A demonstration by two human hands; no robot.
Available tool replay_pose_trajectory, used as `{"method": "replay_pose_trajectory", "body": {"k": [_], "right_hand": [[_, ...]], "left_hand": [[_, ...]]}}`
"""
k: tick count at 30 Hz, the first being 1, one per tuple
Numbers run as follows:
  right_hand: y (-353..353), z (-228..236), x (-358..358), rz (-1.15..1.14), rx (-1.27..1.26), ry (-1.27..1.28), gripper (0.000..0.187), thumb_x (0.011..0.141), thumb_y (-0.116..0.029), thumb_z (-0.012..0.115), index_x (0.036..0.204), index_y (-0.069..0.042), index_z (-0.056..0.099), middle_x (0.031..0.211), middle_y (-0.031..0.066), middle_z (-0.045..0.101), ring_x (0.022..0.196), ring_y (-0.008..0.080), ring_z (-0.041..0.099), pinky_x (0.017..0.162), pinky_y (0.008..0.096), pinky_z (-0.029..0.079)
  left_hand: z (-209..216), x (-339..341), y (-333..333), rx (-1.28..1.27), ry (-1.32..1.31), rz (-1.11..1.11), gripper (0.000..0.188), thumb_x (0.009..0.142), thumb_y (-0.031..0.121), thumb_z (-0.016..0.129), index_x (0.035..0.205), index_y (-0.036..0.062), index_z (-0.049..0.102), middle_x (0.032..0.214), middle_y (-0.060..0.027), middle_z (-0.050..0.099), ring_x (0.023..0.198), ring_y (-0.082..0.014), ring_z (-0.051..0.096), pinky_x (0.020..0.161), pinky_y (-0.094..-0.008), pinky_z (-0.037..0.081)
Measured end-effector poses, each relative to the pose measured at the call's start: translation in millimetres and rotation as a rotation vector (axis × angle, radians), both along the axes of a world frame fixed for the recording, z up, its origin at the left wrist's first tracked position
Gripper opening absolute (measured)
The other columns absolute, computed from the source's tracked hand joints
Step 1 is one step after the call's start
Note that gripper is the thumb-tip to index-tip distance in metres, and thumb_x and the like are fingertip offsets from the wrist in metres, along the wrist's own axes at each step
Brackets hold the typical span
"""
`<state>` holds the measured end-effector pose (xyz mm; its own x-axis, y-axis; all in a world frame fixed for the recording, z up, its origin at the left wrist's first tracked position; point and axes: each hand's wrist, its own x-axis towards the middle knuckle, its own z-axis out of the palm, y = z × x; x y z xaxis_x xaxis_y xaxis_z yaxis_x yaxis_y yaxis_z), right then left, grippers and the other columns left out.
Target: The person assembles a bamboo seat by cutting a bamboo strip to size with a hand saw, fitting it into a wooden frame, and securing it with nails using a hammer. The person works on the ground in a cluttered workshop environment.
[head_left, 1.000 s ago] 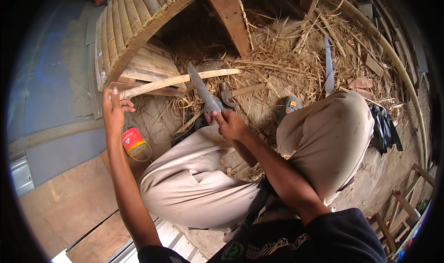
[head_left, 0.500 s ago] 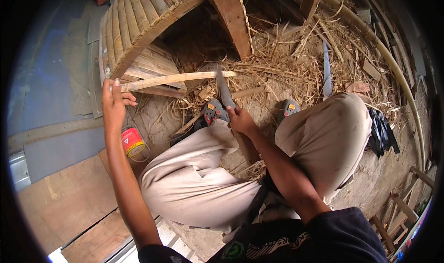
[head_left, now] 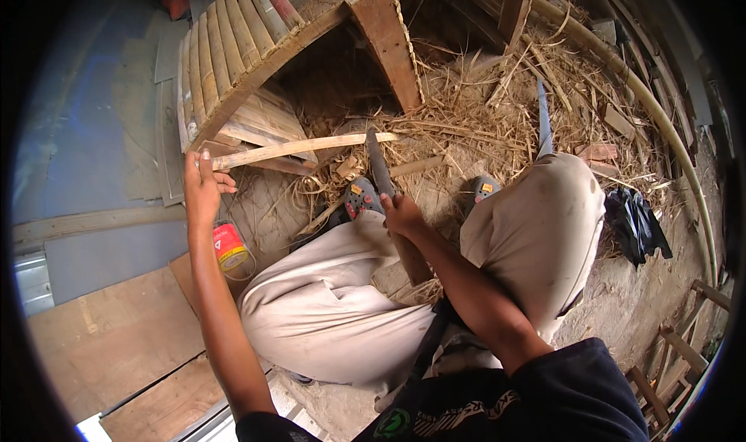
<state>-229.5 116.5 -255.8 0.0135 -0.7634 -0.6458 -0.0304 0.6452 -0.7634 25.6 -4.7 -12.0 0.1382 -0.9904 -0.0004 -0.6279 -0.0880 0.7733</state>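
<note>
the left hand (head_left: 203, 184) is raised beside the corner of a slatted frame (head_left: 233, 34), its thumb and index finger pinched on the left end of a pale wooden strip (head_left: 303, 146). the end sits right at those two fingertips, while the lower fingers (head_left: 225, 182) of that hand bend loosely beneath it, apart from the wood. from the pinch the strip runs rightward in a shallow curve, well clear of the right hand (head_left: 402, 215), and its far end is over the heap of shavings (head_left: 466, 127).

the right hand is clenched around a long dark knife (head_left: 378, 166), thumb laid forward toward the blade. the blade points away from the person, and its tip crosses the strip close to the far end, leaving a short piece showing beyond it; from this angle i can't be sure whether the edge actually touches the wood. the brown handle carries on below the fist, between the person's knees.

a grey clog (head_left: 359, 199) shows just left of the blade, and a short wooden rod (head_left: 420, 165) lies to the right of it. a red and yellow tin (head_left: 228, 246) stands just right of the left forearm, and a black plastic bag (head_left: 637, 224) lies beyond the right knee.
</note>
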Motion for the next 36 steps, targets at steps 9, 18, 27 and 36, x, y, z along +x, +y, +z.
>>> {"method": "replay_pose_trajectory", "body": {"k": [9,18,27,36], "right_hand": [[11.0,-13.3,18.6,0.004,-0.079,0.092,0.046,0.100,-0.043,0.053,0.090,0.001,0.060,0.061,0.0136,0.061,0.055,0.0208,0.065,0.054,0.0372,0.052],[20.4,-19.6,23.1,0.140,-0.265,0.319,0.046,0.100,-0.043,0.052,0.089,0.000,0.064,0.063,0.0164,0.065,0.052,0.0276,0.065,0.056,0.0411,0.054],[14.1,-20.9,19.9,0.208,-0.270,0.316,0.049,0.099,-0.045,0.055,0.085,0.002,0.062,0.066,0.0165,0.065,0.056,0.0269,0.066,0.058,0.0409,0.054],[15.1,-6.8,15.7,0.153,-0.565,0.195,0.050,0.100,-0.045,0.052,0.089,0.003,0.061,0.061,0.0142,0.062,0.048,0.0227,0.062,0.046,0.0371,0.053]], "left_hand": [[-14.6,20.9,-3.1,0.158,-0.339,0.255,0.045,0.104,0.036,0.034,0.095,-0.0060,0.049,0.067,-0.0141,0.058,0.040,-0.0205,0.055,0.036,-0.0321,0.045],[-26.5,49.7,0.6,0.339,-0.398,0.343,0.050,0.102,0.036,0.033,0.090,-0.0077,0.055,0.060,-0.0145,0.058,0.040,-0.0236,0.055,0.037,-0.0354,0.043],[-30.5,58.0,-2.2,0.364,-0.443,0.396,0.052,0.101,0.038,0.035,0.082,-0.0049,0.057,0.060,-0.0129,0.058,0.041,-0.0230,0.054,0.038,-0.0362,0.041],[-27.5,50.5,-2.1,0.271,-0.350,0.300,0.047,0.103,0.039,0.035,0.089,-0.0023,0.052,0.061,-0.0083,0.054,0.042,-0.0177,0.051,0.038,-0.0318,0.039]]}}
